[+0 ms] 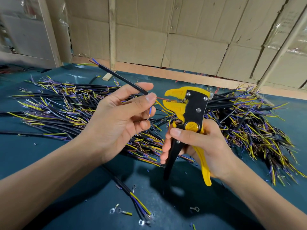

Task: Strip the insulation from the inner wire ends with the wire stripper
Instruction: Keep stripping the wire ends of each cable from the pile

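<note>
brown wire tip in the stripper's mouth
left hand (119,117) pinches black cable (123,78); brown wire (163,98) enters yellow-black wire stripper (191,110), gripped by right hand (199,145).

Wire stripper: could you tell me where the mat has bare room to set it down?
Bare mat lies lower right, between the right forearm and the right wire pile. Crowded: left pile, and ring terminals at bottom centre.

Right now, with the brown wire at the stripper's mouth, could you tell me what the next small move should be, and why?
Probably squeeze the handles. The left hand pinches the black cable and feeds the brown wire tip into the yellow head of the wire stripper, which the right hand grips by handles that look spread. The blue wire and yellow wire bend aside, outside the head, so only brown should strip.
</note>
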